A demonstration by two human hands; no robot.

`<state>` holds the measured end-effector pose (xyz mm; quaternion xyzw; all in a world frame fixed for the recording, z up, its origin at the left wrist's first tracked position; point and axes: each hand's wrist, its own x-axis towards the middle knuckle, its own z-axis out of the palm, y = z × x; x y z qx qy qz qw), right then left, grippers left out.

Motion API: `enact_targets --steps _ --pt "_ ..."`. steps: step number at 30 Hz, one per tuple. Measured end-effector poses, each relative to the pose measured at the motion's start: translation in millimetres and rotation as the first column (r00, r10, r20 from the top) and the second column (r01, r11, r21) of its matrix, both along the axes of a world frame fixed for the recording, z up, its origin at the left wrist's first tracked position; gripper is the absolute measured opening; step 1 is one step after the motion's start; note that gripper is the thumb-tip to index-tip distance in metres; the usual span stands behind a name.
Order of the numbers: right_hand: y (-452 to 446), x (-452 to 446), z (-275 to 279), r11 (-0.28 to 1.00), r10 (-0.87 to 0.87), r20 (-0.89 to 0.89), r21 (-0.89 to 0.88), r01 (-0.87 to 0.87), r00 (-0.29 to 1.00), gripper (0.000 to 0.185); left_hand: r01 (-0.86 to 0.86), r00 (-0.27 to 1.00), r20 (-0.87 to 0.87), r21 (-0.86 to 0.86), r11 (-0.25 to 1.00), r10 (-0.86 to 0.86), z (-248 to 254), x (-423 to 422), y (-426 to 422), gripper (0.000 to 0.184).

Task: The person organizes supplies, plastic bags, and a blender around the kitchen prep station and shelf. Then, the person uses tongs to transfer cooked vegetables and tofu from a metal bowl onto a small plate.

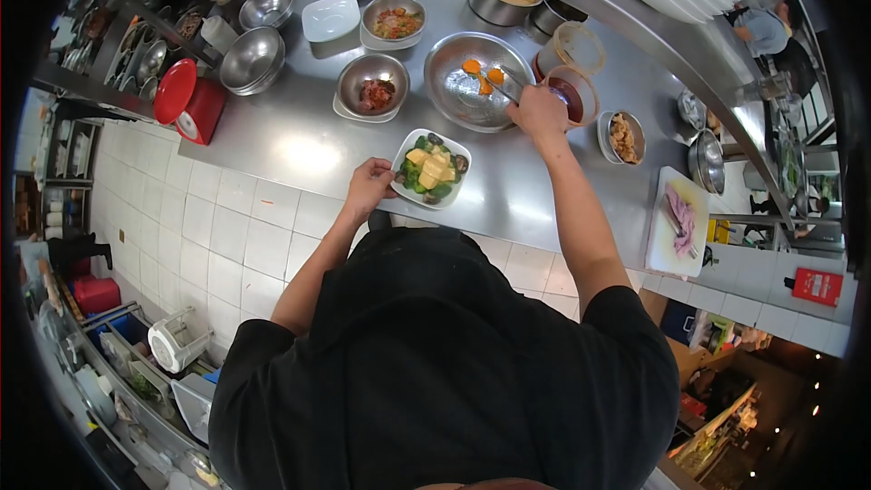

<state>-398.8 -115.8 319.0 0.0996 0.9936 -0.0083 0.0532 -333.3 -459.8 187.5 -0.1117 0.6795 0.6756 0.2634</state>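
Observation:
My left hand [368, 189] is closed on the left rim of a square white dish [458, 191] at the counter's near edge. Broccoli [419, 145], pale yellow chunks [434, 165] and dark mushroom pieces [461, 163] fill the dish. My right hand [540, 113] reaches over the right rim of a wide metal bowl [454, 100], fingers wrapped round slim metal tongs [508, 93]. The tips of the tongs are down among several orange carrot slices [485, 83] in that bowl; whether they grip one, I cannot tell.
Metal bowls of raw meat [376, 94] and chopped vegetables [396, 24] stand left of the wide bowl. Tubs of sauce [585, 95] and a bowl of brown pieces [624, 138] stand right. A cutting board [662, 236] lies far right; a red scale [195, 104] far left. A shelf [581, 4] overhangs the back.

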Motion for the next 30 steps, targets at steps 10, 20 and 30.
enact_targets --steps 10,20,30 --pt "6 -5 -3 1.000 0.010 -0.008 -0.002 -0.010 1.000 0.040 -0.005 1.000 0.014 0.029 1.000 0.005 -1 1 -2 0.021" --pt "-11 30 36 0.997 0.016 -0.103 -0.074 -0.024 0.995 0.036 -0.008 1.000 0.006 0.040 0.999 0.008 -4 -1 -2 0.022" --pt "5 35 18 0.997 -0.017 -0.002 -0.078 0.017 1.000 0.036 0.033 0.999 0.022 0.005 0.999 -0.033 -4 -6 3 0.020"
